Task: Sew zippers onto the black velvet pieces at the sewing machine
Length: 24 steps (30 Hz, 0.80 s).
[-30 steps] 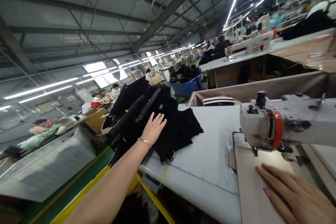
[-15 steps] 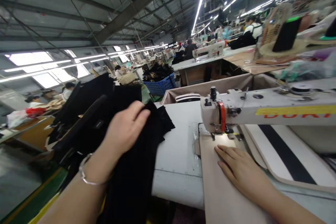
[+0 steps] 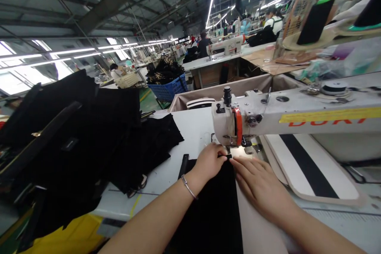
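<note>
My left hand [image 3: 210,161] pinches the top edge of a black fabric piece [image 3: 212,210] just in front of the sewing machine's needle area [image 3: 229,149]. The piece hangs down over the table's front edge and lies over a beige fabric panel [image 3: 253,228]. Flat on that panel, fingers stretched out, my right hand [image 3: 262,184] has its fingertips beside the black piece's corner. Above both hands is the head of the white sewing machine [image 3: 229,117], with an orange band on it. The needle tip is too small to make out.
Black fabric pieces [image 3: 110,127] are heaped on the left. A panel with a black stripe [image 3: 309,166] lies under the machine arm. Behind the table stand a beige fabric-lined bin [image 3: 232,87] and a blue basket [image 3: 169,88] of black pieces. Thread cones [image 3: 316,22] stand at right.
My left hand has moved right from the black heap to the needle area, bringing a black piece onto the beige panel. My right hand stays flat near the needle. The view has shifted slightly.
</note>
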Tool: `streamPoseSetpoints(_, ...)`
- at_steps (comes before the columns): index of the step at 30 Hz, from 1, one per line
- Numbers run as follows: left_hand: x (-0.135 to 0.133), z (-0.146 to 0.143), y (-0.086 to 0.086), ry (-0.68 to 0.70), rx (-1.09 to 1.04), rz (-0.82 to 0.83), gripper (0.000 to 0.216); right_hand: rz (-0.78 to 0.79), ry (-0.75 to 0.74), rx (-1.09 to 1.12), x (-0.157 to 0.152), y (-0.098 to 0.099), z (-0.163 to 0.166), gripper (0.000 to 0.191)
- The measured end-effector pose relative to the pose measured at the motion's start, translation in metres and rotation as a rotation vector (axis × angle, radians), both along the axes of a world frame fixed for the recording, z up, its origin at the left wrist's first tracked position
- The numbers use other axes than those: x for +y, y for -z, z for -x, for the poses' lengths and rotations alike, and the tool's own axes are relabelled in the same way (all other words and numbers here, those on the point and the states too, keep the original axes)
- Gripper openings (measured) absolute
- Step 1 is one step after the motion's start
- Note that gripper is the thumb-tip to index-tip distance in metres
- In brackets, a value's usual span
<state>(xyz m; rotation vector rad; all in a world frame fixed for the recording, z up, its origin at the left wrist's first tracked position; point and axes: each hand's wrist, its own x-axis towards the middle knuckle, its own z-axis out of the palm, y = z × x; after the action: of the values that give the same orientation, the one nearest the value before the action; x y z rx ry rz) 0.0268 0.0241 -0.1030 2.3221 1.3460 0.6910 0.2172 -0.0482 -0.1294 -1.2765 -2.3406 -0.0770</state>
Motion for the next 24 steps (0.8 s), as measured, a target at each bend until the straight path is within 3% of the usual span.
streamPoseSetpoints(11, 0.005, -0.008, 0.005, -0.129, -0.025, 0.050, 0.009, 0.057, 0.036, -0.028, 0.000, -0.002, 0.003, 0.050)
streamPoseSetpoints(24, 0.011, -0.016, 0.005, -0.181, 0.014, 0.006, 0.011, 0.079, 0.053, -0.047, 0.001, -0.002, 0.003, 0.054)
